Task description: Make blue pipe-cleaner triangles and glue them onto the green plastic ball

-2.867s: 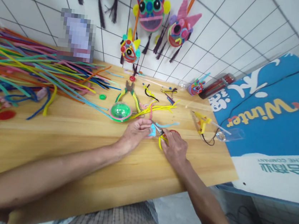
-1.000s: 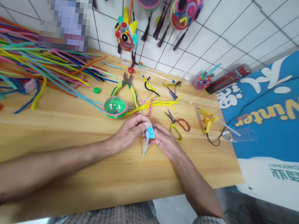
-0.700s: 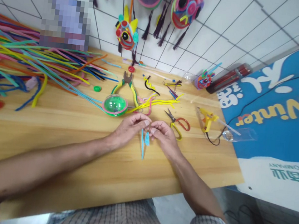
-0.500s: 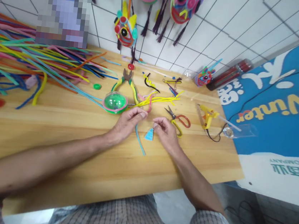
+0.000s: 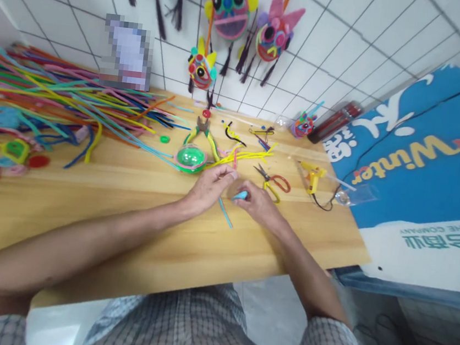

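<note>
Left of the left hand [image 5: 210, 189] sits the ball [image 5: 190, 157]; its fingers pinch the strip [image 5: 226, 214], separate from the blue piece [image 5: 240, 195], so each seems free to handle; the right hand [image 5: 260, 202] grips that piece, scissors [image 5: 268, 178] just beyond its fingers

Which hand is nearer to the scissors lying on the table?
Right. The right hand is just beside the scissors, on the person's side of them; the left hand is farther off, to their left.
</note>
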The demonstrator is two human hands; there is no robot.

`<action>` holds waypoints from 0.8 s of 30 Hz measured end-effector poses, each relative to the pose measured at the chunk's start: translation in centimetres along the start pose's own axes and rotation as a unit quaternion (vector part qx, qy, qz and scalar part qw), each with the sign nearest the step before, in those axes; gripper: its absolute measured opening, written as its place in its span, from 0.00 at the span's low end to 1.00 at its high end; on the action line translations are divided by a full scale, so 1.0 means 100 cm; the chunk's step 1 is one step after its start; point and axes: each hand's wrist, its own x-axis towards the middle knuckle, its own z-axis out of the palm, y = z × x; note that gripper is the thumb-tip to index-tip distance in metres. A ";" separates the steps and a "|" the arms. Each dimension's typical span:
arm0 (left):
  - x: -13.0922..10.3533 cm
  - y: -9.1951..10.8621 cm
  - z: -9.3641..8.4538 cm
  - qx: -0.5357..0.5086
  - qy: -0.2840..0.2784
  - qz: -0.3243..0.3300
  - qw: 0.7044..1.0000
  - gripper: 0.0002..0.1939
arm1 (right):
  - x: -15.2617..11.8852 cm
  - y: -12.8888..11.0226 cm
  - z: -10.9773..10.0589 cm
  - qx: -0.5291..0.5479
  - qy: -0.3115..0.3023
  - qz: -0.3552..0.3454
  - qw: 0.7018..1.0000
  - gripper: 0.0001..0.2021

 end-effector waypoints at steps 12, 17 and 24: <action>-0.063 0.022 -0.058 -0.271 -0.108 -0.208 0.934 0.20 | 0.005 -0.068 0.018 0.286 -0.003 -0.150 0.946 0.17; -0.066 0.008 -0.086 -0.113 -0.031 -0.109 0.987 0.19 | 0.015 -0.081 0.043 0.301 -0.011 -0.028 0.953 0.21; -0.070 0.000 -0.102 0.025 -0.048 -0.005 0.999 0.13 | 0.026 -0.089 0.075 0.225 0.001 -0.023 0.974 0.11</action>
